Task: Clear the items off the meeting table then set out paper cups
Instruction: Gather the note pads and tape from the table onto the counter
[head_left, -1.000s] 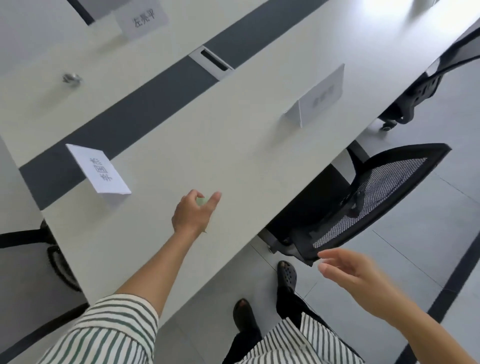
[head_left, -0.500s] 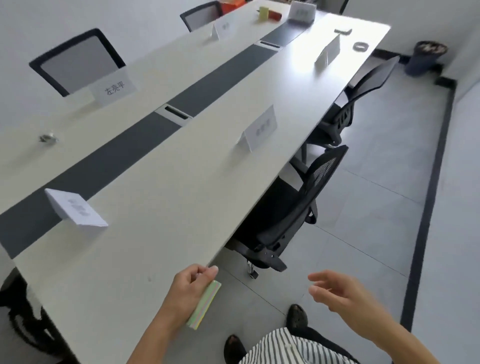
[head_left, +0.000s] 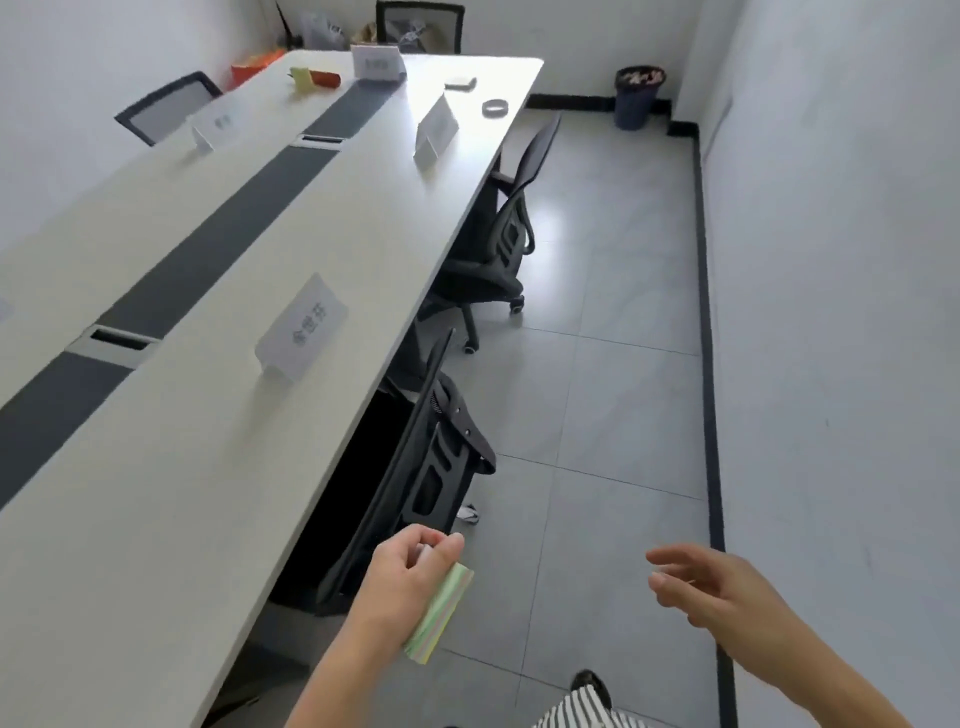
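Though off the table, notepad inside left grip.

garment: white, dark stripes (lower edge only) | shoe: dark | forearms: bare

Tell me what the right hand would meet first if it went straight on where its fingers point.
Probably the pastel pad gripped by the left hand. The right hand points its fingers left over bare floor toward it; depth is unclear, so it might miss.
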